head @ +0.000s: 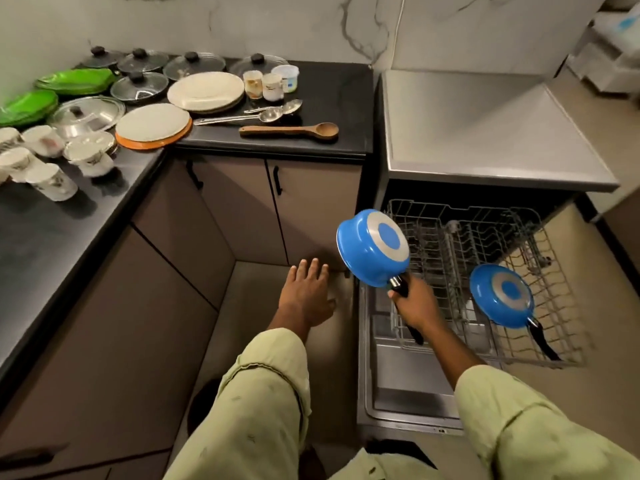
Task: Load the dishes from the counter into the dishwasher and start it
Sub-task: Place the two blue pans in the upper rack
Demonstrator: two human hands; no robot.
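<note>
Blue saucepan [372, 247]: held inverted, right hand [414, 306] gripped its handle; left hand [306, 292] hung open. Best seated mouth-down toward lower rack's [554, 258] left edge, apart from blue frying pan [500, 296].

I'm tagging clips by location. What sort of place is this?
Most likely a home kitchen: an open dishwasher with its rack out, a dark counter crowded with plates, lids and cups.

Blue saucepan [372, 247]: base toward camera, tilted, black handle gripped by right hand [414, 306], over left edge of rack [557, 306]. Blue frying pan [500, 295]: upside down in rack, handle toward front. Dishwasher [485, 133]: door [408, 386] down, rack pulled out. Plates [206, 90], lids [194, 64], cups [52, 181], spoons [270, 115] on black counter [332, 91].
</note>
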